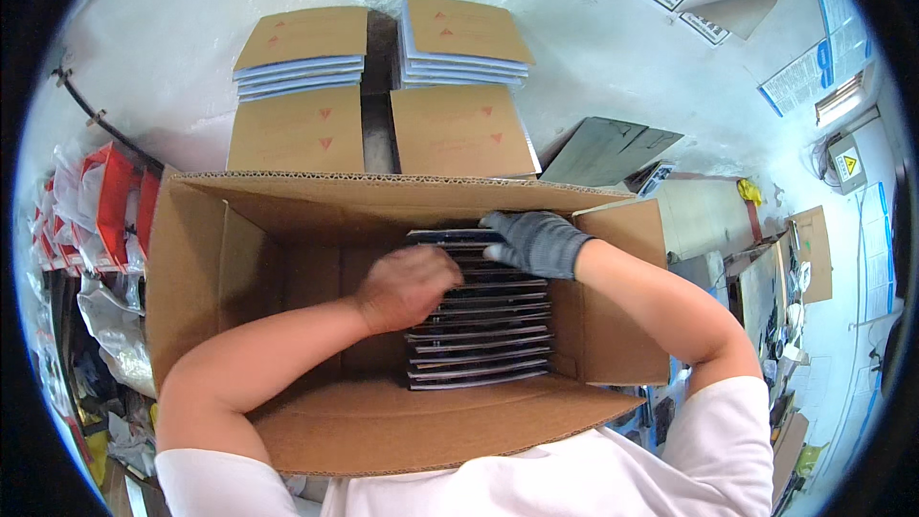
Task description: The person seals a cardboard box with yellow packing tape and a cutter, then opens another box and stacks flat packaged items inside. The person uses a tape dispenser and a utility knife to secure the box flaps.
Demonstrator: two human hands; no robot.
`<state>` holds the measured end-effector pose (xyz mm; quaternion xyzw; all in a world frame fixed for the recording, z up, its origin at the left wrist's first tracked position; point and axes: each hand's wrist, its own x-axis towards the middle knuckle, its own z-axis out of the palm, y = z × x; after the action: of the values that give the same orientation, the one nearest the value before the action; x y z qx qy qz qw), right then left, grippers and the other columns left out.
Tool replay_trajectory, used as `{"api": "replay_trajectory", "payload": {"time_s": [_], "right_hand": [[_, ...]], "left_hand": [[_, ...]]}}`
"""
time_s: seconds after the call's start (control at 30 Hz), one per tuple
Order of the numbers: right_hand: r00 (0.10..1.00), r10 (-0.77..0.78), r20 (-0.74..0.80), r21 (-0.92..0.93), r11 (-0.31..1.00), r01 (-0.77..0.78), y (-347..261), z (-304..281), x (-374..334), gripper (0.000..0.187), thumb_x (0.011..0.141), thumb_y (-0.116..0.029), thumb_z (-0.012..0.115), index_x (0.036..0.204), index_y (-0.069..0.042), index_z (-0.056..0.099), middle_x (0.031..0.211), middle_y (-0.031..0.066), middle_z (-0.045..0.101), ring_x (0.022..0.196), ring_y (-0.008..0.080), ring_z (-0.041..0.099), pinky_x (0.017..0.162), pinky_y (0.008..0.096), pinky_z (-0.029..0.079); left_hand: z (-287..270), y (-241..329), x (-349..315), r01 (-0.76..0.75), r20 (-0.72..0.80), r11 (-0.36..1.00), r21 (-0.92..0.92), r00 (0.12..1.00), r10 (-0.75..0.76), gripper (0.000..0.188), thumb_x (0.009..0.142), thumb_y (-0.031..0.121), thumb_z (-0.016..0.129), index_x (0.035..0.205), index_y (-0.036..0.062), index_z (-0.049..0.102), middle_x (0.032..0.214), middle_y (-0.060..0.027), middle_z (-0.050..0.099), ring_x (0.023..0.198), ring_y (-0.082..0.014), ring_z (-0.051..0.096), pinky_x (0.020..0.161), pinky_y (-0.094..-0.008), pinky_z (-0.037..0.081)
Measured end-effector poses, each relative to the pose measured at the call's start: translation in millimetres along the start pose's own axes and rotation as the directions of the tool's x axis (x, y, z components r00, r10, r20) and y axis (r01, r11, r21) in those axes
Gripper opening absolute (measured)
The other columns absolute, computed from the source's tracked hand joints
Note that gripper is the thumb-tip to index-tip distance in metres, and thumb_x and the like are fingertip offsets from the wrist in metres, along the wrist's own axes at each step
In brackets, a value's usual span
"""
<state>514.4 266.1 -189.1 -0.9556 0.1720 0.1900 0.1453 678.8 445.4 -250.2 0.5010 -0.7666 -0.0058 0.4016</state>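
Note:
A row of thin dark flat panels (pixel 479 345) stands on edge inside an open cardboard box (pixel 325 426), toward its right side. My right hand (pixel 538 244), in a grey knit glove, reaches in over the right wall. Its thumb and fingers pinch the upper edge of the farthest dark panel (pixel 440 236). My bare left hand (pixel 410 287) is curled at the left edge of the row, beside the far panels. Its fingertips are blurred and partly hidden, so its grip does not show.
Behind the box are stacks of flat brown cardboard pieces with pale sheets (pixel 297 129). Red bins (pixel 120 206) with plastic bags stand at the left. A grey board (pixel 608 151) leans on the wall, and a cluttered bench (pixel 766 297) lies at the right.

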Motion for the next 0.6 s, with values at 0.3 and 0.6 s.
{"api": "replay_trajectory", "payload": {"time_s": [0.3,0.6], "right_hand": [[0.986,0.105,0.128,0.198,0.972,-0.129,32,57,31,0.055,0.096,-0.048,0.041,0.117,0.002,0.052,0.118,0.0277,0.058,0.114,0.0419,0.054,0.099,0.0467,0.04],[0.949,0.136,-0.284,-0.029,0.988,-0.151,9,-7,-53,0.034,0.094,-0.035,0.048,0.094,-0.005,0.063,0.095,0.0168,0.065,0.093,0.0346,0.061,0.086,0.0423,0.047]], "left_hand": [[33,-4,-21,0.784,-0.136,0.576,-0.231,0.56,-0.817,0.034,0.099,0.026,0.046,0.115,-0.0029,0.054,0.11,-0.0212,0.058,0.105,-0.0349,0.055,0.093,-0.0384,0.042],[41,-23,-35,0.606,0.582,-0.422,-0.675,0.085,-0.809,0.068,0.096,0.057,0.037,0.14,0.0059,0.042,0.146,-0.0122,0.041,0.132,-0.0279,0.04,0.11,-0.0396,0.03]]}}
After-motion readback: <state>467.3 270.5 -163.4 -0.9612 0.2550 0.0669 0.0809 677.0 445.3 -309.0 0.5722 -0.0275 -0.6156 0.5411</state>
